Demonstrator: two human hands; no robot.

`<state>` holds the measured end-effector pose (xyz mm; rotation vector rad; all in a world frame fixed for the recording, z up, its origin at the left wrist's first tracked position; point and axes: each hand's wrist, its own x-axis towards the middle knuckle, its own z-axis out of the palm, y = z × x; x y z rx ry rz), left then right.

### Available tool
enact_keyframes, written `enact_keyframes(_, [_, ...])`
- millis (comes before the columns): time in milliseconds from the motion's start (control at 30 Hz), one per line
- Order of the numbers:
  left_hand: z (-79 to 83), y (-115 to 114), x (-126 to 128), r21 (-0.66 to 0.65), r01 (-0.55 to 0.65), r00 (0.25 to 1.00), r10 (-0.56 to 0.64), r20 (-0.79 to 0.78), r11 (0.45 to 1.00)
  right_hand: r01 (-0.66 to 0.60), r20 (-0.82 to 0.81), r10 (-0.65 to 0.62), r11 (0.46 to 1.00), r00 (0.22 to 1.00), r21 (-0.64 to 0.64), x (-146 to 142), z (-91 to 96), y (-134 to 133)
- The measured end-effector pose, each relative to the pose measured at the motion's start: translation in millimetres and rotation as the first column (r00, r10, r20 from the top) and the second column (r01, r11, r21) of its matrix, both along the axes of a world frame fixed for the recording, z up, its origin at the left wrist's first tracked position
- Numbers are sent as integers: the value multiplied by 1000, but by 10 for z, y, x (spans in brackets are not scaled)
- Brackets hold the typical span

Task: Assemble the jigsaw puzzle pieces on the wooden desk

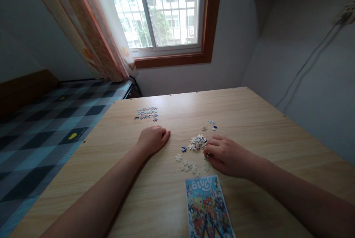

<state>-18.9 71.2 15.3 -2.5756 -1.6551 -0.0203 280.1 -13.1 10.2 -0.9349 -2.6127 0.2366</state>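
Observation:
My left hand (153,139) rests on the wooden table with its fingers curled in, and nothing shows in them. Beside a small heap of jigsaw puzzle pieces (197,142), my right hand (226,155) has its fingertips bent down and closed on a puzzle piece (206,155), mostly hidden by the fingers. Pale, face-down pieces (188,166) lie scattered nearer me. A dark blue piece (184,149) is left of the heap. Beyond it lie a few loose coloured pieces (211,122). Past my left hand, several pieces (146,112) are laid out in rows.
A colourful picture sheet (209,208) marked "Bluey" lies at the near side of the table (263,127). To the left is a bed with a checked cover (69,119). A barred window (172,8) and a curtain (88,27) are behind; a cable (307,64) hangs along the right wall.

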Motion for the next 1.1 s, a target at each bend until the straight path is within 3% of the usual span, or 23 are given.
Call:
enact_keyframes(200, [-5, 7, 1, -4, 4, 1000, -4, 5, 1000, -11, -91, 12, 1000, 996, 12, 55, 17, 16])
enact_keyframes(667, [-27, 12, -16, -4, 14, 999, -14, 43, 1000, -74, -26, 74, 997, 997, -21, 72, 53, 14])
enact_keyframes(867, [-20, 4, -18, 9, 21, 1000, -22, 21, 1000, -123, -247, 86, 983, 965, -140, 117, 101, 35])
enact_keyframes(1033, [15, -45, 13, 51, 86, 995, -88, 37, 995, 147, -425, -202, 976, 882, -158, 212, 105, 97])
enact_keyframes(1100, [54, -88, 39, 104, 124, 989, -131, 63, 987, 204, -414, -230, 973, 881, -105, 210, 66, 105])
